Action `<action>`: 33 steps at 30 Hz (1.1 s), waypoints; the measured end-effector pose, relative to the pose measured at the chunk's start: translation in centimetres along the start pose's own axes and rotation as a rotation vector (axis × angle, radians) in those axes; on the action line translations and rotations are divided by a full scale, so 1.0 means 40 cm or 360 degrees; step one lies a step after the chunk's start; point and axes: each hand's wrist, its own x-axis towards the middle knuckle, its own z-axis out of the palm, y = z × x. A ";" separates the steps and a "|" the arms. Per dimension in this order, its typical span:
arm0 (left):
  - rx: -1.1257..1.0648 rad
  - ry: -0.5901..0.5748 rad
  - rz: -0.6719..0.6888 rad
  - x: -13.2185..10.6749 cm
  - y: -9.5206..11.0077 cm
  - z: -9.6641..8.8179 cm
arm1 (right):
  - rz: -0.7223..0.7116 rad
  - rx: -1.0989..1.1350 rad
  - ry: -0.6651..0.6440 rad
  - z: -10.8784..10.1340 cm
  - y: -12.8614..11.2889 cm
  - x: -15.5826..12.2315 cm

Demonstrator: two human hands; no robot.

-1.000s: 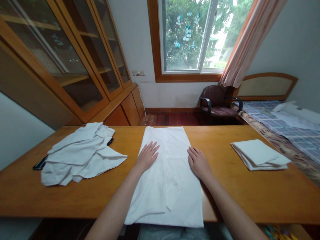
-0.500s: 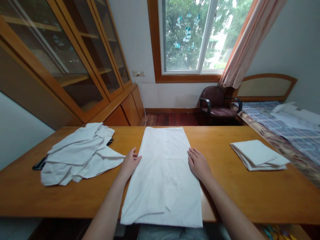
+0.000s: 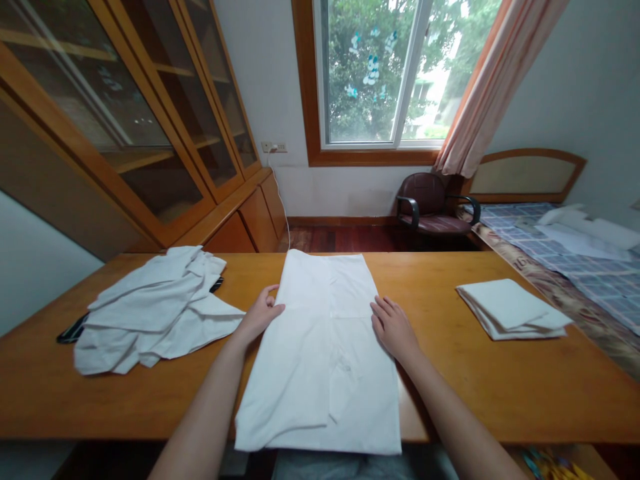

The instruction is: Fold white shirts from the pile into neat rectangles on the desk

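Note:
A white folded garment (image 3: 310, 360), perhaps a shirt or coat, lies lengthwise on the wooden table (image 3: 440, 393), its near end hanging a little over the front edge. My left hand (image 3: 260, 313) pinches its left edge, thumb on top and fingers partly hidden under the cloth. The left side bulges up slightly there. On the opposite edge rests my right hand (image 3: 395, 327), lying flat with fingers stretched out over the fabric. Left of my left hand is a loose heap of white clothing (image 3: 155, 313), with dark striped cloth showing beneath it.
A neatly folded white garment (image 3: 510, 307) sits at the table's right. Past the table are a maroon armchair (image 3: 430, 200), a bed with a plaid cover (image 3: 590, 260) and a glass-door cabinet (image 3: 195, 133). An open drawer with colourful items (image 3: 550, 463) is below the right front edge.
My left hand's thumb has come further onto the garment's left edge, and the cloth there has risen slightly. My right hand stays on the right edge. The view has shifted a little.

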 end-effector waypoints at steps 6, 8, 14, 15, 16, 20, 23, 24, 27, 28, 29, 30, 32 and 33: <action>0.0264 -0.0019 0.0197 0.024 0.109 0.027 | 0.0005 -0.0016 -0.0007 -0.009 -0.010 -0.001; 0.0326 -0.0045 0.0276 0.020 0.152 0.053 | 0.0005 -0.0010 -0.0010 -0.010 -0.011 -0.001; 0.0545 -0.0083 0.0450 0.009 0.256 0.161 | 0.0002 -0.0016 0.0002 -0.005 -0.007 -0.003; 0.0571 -0.0097 0.0471 0.009 0.270 0.181 | 0.0003 -0.0014 0.0005 -0.004 -0.006 -0.003; 0.0594 -0.0116 0.0486 0.008 0.282 0.202 | 0.0003 -0.0011 0.0008 -0.003 -0.006 -0.003; 0.0602 -0.0209 0.0555 -0.004 0.316 0.285 | 0.0002 0.0010 0.0019 0.001 -0.005 -0.002; 0.0486 -0.0305 0.0619 -0.014 0.308 0.330 | 0.0008 0.0103 0.0029 0.000 0.000 0.001; 0.0452 -0.0324 0.0624 -0.015 0.297 0.338 | 0.0017 0.0165 0.0037 -0.003 0.004 0.001; 0.0440 -0.0296 0.0600 -0.005 0.244 0.344 | 0.0110 0.0406 0.0097 -0.020 0.014 -0.001; 0.0468 -0.0276 0.0601 0.001 0.222 0.342 | 0.0165 0.0476 0.0130 -0.027 0.017 -0.003; 0.0512 -0.0257 0.0614 0.006 0.200 0.338 | 0.0221 0.0530 0.0166 -0.034 0.020 -0.005; 0.0569 -0.0238 0.0637 0.012 0.178 0.335 | 0.0267 0.0566 0.0195 -0.040 0.021 -0.006; 0.0685 -0.0219 0.0683 0.019 0.137 0.329 | 0.0312 0.0592 0.0222 -0.050 0.021 -0.008; 0.0730 -0.0217 0.0693 0.021 0.119 0.329 | 0.0312 0.0592 0.0220 -0.053 0.020 -0.008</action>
